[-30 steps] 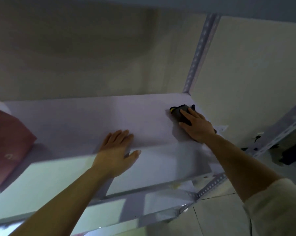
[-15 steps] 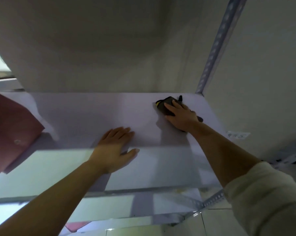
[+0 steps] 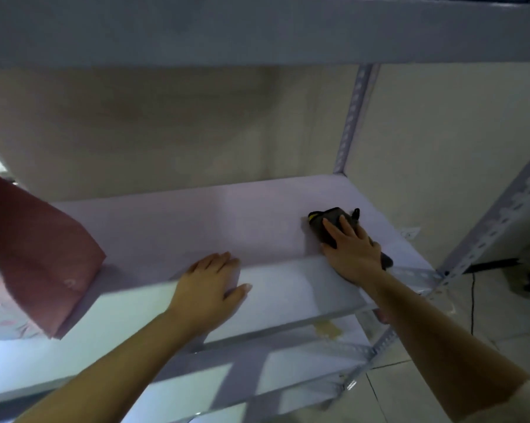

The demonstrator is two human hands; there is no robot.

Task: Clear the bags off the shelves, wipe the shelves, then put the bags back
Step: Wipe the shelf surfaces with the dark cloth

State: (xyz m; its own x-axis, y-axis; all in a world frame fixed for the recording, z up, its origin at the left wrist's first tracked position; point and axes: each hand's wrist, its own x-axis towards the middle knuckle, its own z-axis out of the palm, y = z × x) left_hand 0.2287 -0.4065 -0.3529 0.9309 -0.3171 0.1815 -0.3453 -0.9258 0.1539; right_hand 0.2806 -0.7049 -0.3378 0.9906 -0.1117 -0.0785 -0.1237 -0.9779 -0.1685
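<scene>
Wiping: while the shelf is steadied, a dark cleaning cloth is pressed flat near its right rear corner.
Right hand: laid open over the cloth, fingers straight, likely so pressure is spread across it.
Left hand: spread open, palm down at the front edge, seemingly as a brace.
Cloth look: dark grey, bunched, a yellow trim seen at one end.
Bag: a pink one is seen at the shelf's left end, not yet cleared.
</scene>
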